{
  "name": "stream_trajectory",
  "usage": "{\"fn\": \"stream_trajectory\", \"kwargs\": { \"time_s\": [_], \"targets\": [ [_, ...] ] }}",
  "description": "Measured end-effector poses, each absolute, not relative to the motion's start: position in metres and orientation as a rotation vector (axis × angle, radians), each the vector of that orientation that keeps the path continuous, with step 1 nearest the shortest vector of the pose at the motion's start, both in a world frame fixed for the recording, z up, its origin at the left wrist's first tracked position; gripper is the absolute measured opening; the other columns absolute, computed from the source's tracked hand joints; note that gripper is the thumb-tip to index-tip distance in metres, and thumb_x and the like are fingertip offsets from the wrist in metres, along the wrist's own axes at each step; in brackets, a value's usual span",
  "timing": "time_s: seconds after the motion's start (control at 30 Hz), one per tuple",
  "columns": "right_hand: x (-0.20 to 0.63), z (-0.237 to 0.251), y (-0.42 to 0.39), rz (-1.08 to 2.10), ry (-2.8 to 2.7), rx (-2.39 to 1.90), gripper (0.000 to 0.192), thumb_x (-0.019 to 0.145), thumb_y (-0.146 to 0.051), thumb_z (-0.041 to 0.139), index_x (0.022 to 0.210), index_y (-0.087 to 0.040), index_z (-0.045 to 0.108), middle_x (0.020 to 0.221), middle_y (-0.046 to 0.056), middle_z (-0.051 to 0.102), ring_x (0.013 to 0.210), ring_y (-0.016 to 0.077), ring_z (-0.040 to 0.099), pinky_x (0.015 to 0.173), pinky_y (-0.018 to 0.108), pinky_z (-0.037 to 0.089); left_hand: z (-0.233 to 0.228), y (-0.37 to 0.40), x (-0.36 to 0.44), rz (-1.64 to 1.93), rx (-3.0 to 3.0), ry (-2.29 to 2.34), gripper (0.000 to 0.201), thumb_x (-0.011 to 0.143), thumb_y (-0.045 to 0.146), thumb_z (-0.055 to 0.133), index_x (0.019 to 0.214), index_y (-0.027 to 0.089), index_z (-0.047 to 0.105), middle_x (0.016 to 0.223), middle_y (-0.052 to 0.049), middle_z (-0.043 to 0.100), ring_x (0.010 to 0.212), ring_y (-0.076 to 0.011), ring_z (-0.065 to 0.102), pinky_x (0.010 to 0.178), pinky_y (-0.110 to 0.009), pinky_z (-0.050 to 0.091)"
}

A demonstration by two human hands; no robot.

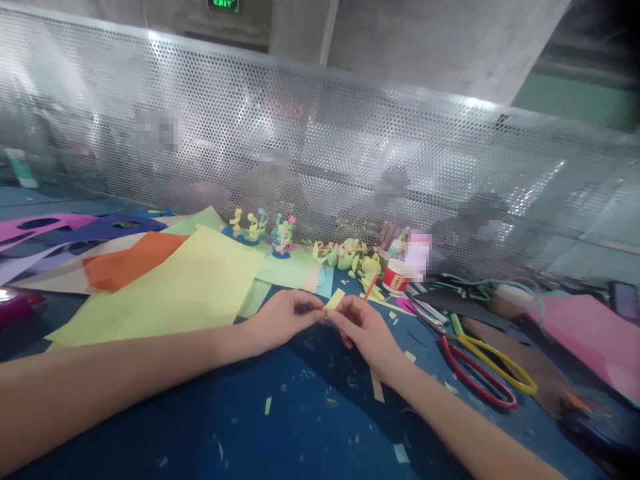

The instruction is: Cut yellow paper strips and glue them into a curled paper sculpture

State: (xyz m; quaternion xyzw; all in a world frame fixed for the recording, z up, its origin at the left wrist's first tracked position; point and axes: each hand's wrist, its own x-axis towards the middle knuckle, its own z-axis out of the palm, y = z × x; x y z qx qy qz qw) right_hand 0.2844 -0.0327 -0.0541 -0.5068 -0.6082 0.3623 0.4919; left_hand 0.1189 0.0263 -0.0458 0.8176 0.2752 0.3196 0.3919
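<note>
Item: small yellow paper strip (335, 299), centre of the frame, held just above the blue surface (310, 427). It tilts up to the right and is pinched at its lower end between both hands.

Left hand (280, 319): comes in from the lower left, grip closed, fingertips on the strip's lower left end.

Right hand (364, 328): comes in from the lower right, grip closed, thumb and forefinger on the same end, touching the left fingertips.

Near, right of centre: scissors (475, 360) with one red and one yellow handle loop, lying flat on the surface, blades pointing to the upper left. Just beyond them, a small red-and-white pot (397, 275), upright, with an orange stick (371, 287) leaning beside it.

Behind the hands: a pile of pale green paper shapes (353, 257) and a row of small paper figures on blue bases (260, 230), both blurred, so their detail is probably not readable.

Left half of frame: large yellow sheet (185, 287) overlapping an orange sheet (130, 260), with purple cut sheets (60, 230) further to the upper left.

Right edge: pink sheet (590, 333).

Scattered on the surface: paper scraps (377, 387) around both forearms.

Background: perforated metal screen (320, 147) across the whole upper frame.
</note>
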Motion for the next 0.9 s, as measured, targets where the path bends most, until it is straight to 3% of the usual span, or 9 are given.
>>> {"fn": "stream_trajectory", "kwargs": {
  "time_s": [0.3, 0.57, 0.9],
  "targets": [
    [0.2836, -0.0522, -0.0382, 0.269, -1.64, -1.242, 0.013, 0.078, -0.033, 0.057, 0.082, -0.025, 0.065, 0.085, 0.004, 0.055, 0.069, 0.0152, 0.052, 0.057, 0.027, 0.042, -0.0491, 0.0296, 0.119, 0.821, 2.015, 0.711, 0.025, 0.077, 0.037, 0.05, 0.078, 0.018, 0.065, 0.078, -0.001, 0.066, 0.075, -0.015, 0.058, 0.071, -0.024, 0.043],
    [0.2845, -0.0532, -0.038, 0.217, -1.635, -1.29, 0.013, 0.077, -0.032, 0.057, 0.082, -0.025, 0.067, 0.084, 0.003, 0.056, 0.062, 0.0133, 0.051, 0.054, 0.026, 0.041, -0.0467, 0.0248, 0.118, 0.856, 2.151, 0.749, 0.019, 0.078, 0.033, 0.051, 0.083, 0.023, 0.066, 0.083, 0.001, 0.066, 0.078, -0.0144, 0.057, 0.072, -0.024, 0.042],
    [0.284, -0.0527, -0.037, 0.304, -1.658, -1.313, 0.014, 0.078, -0.034, 0.055, 0.079, -0.022, 0.064, 0.081, 0.004, 0.054, 0.068, 0.0154, 0.051, 0.055, 0.026, 0.042, -0.0459, 0.0223, 0.116, 0.982, 2.399, 0.777, 0.02, 0.08, 0.035, 0.051, 0.086, 0.024, 0.066, 0.08, -0.001, 0.062, 0.08, -0.0161, 0.054, 0.076, -0.027, 0.041]
  ]
}}
